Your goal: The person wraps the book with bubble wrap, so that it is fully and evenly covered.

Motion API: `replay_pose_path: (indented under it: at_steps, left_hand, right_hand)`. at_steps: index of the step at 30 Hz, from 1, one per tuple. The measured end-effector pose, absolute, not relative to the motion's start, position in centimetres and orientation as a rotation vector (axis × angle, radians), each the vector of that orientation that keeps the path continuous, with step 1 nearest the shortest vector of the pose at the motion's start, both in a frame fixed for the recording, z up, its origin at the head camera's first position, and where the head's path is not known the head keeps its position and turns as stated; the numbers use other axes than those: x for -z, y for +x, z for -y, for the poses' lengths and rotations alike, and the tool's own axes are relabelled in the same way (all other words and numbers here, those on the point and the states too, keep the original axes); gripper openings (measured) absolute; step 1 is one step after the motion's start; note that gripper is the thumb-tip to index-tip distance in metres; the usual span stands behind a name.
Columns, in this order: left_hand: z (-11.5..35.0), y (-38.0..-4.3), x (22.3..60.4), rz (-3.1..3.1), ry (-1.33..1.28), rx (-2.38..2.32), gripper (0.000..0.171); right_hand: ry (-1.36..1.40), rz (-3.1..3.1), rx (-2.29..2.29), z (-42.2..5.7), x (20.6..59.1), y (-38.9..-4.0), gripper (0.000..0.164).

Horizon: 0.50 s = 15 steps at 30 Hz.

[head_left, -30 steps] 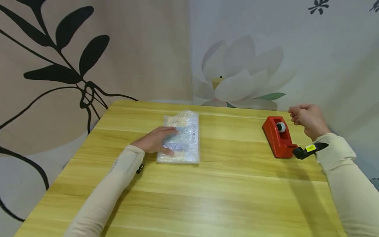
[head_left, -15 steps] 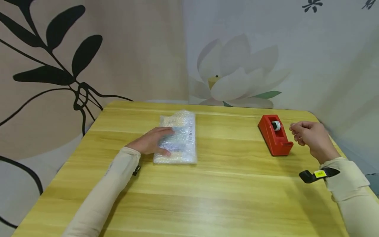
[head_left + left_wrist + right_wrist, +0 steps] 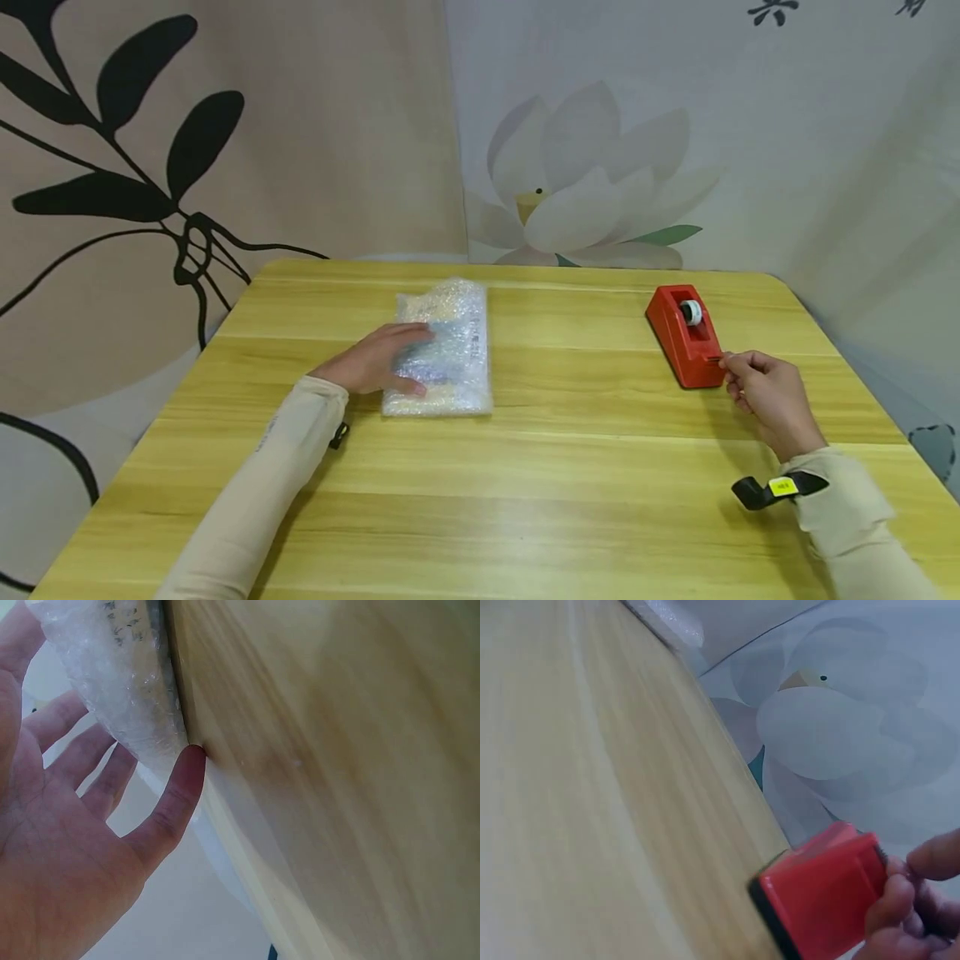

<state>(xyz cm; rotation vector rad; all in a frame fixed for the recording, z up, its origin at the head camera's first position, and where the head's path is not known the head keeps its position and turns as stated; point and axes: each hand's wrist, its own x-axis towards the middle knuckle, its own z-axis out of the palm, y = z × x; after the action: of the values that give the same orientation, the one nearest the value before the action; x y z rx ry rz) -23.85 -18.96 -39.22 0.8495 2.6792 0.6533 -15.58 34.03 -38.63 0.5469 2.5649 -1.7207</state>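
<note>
My left hand (image 3: 375,358) rests with spread fingers on the left part of a flat bubble-wrapped package (image 3: 457,350), which lies on the table. In the left wrist view the thumb (image 3: 176,799) is at the package's near edge. On the right stands a red tape dispenser (image 3: 678,346) with a small white-cored tape roll (image 3: 692,312) in it. My right hand (image 3: 772,400) is at its front cutting edge, thumb and forefinger pinched together. The right wrist view has these fingertips (image 3: 896,889) right at the toothed edge; the clear tape between them is hardly visible.
Both things stand on a wooden table (image 3: 525,500), whose back edge meets a curtain (image 3: 360,125) printed with leaves and a flower. A black wrist camera (image 3: 772,492) is strapped to the right sleeve.
My right hand has come down from beside and above the dispenser, toward me, to its front edge. The left hand keeps its place on the package. The whole head view has shifted slightly.
</note>
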Motion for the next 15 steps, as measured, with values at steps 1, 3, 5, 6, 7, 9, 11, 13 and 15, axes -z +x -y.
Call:
replay_pose_path:
  at_steps: [1,3,5,6,7,9,11,13,15]
  left_hand:
    - [18.96,-23.88,39.27,-2.68,0.848,-0.654,0.096]
    - [18.92,-23.82,39.2,-2.677,0.842,-0.665,0.096]
    - [18.9,-23.8,39.22,-2.675,0.84,-0.667,0.095]
    - [18.88,-23.79,39.23,-2.675,0.839,-0.665,0.095]
    - [18.86,-23.78,39.24,-2.674,0.839,-0.664,0.095]
    - [18.83,-23.78,39.26,-2.674,0.844,-0.66,0.095]
    - [18.83,-23.81,39.29,-2.674,0.847,-0.657,0.095]
    - [18.86,-23.83,39.32,-2.674,0.847,-0.658,0.095]
    - [18.92,-23.83,39.33,-2.676,0.846,-0.658,0.095]
  right_hand:
    - [0.561,-2.539,1.765,-33.98,38.8,-15.54,0.025]
    - [0.575,-2.469,1.872,-33.92,39.09,-15.47,0.023]
    - [0.577,-2.404,1.959,-33.87,39.32,-15.42,0.022]
    - [0.581,-2.374,1.992,-33.86,39.42,-15.41,0.022]
    - [0.582,-2.364,2.006,-33.83,39.52,-15.39,0.022]
    - [0.58,-2.372,2.005,-33.77,39.62,-15.39,0.021]
    - [0.568,-2.39,1.993,-33.73,39.68,-15.34,0.02]
    - [0.552,-2.374,2.017,-33.74,39.72,-15.25,0.02]
    - [0.522,-2.345,2.049,-33.79,39.76,-15.09,0.02]
